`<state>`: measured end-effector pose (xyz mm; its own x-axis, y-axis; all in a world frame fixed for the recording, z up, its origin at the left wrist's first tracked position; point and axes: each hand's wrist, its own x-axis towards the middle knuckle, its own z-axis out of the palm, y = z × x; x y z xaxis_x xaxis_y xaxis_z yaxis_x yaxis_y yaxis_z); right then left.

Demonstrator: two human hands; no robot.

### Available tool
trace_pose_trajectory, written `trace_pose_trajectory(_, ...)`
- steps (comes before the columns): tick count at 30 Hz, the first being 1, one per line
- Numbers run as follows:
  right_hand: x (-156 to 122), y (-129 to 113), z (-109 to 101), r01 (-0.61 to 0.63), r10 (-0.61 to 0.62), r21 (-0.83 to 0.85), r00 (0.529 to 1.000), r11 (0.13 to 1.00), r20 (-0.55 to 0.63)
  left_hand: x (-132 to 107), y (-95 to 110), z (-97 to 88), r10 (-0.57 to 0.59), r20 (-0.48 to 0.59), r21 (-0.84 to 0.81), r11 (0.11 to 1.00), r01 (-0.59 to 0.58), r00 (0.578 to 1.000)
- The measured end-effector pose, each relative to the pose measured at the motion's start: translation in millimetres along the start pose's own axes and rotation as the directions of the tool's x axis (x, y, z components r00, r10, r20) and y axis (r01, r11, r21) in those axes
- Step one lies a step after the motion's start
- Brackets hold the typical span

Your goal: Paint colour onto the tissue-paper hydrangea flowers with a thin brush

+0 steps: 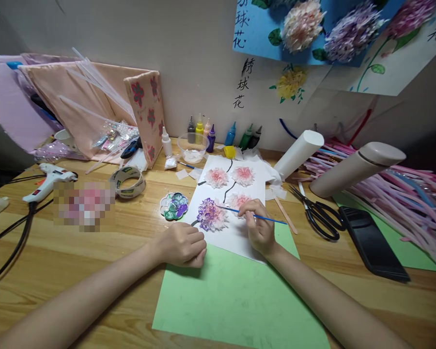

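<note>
My right hand (258, 225) is closed around a thin blue paintbrush (269, 218), its tip touching the purple-edged paper flower (208, 214). That flower is ruffled and raised, with purple on its left and pale pink on its right. It sits on a white sheet (236, 242) with several pink flowers and painted dark stems; one pink flower (236, 200) is partly behind my right hand. My left hand (184, 245) rests in a loose fist over the sheet's lower left edge, its fingers curled in. A flower-shaped palette (174, 206) with green and purple paint lies left of the sheet.
Green paper (236, 300) lies beneath the sheet. Right are scissors (321, 213), a phone (372, 242), a tumbler (356, 169) and pipe cleaners (414, 208). Left are a tape roll (128, 182) and corded glue gun (49, 182). Paint bottles (211, 139) and a plastic cup (193, 148) stand behind.
</note>
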<state>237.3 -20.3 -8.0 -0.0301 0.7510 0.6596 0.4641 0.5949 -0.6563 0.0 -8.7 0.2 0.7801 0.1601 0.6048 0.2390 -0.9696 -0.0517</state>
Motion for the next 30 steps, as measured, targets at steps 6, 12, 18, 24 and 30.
trace_pose_trajectory(6, 0.1, -1.1, -0.5, 0.011, -0.011, -0.012, 1.000, 1.000, 0.005, -2.2, 0.2, 1.5, 0.000, 0.008, 0.010, 1.000, 0.000, 1.000)
trace_pose_trajectory(12, 0.1, -2.5, -0.3, 0.016, -0.016, -0.015, 1.000, 1.000, 0.015, -2.4, 0.1, 1.6, 0.001, 0.016, 0.022, 1.000, -0.001, 1.000)
trace_pose_trajectory(18, -1.0, -3.1, -1.0, 0.051, -0.051, -0.013, 0.999, 0.999, 0.019, -2.7, 0.3, 1.9, -0.002, 0.010, 0.024, 1.000, 0.002, 1.000)
trace_pose_trajectory(24, -2.1, -2.5, -1.6, 0.061, -0.060, -0.026, 0.998, 0.998, 0.028, -2.5, 1.0, 1.1, -0.011, 0.033, 0.031, 0.999, 0.010, 0.999)
trace_pose_trajectory(30, -1.9, -4.0, -2.1, 0.092, -0.091, -0.033, 0.995, 0.995, 0.031, -1.7, 0.4, 1.3, -0.008, 0.019, 0.027, 1.000, 0.007, 1.000)
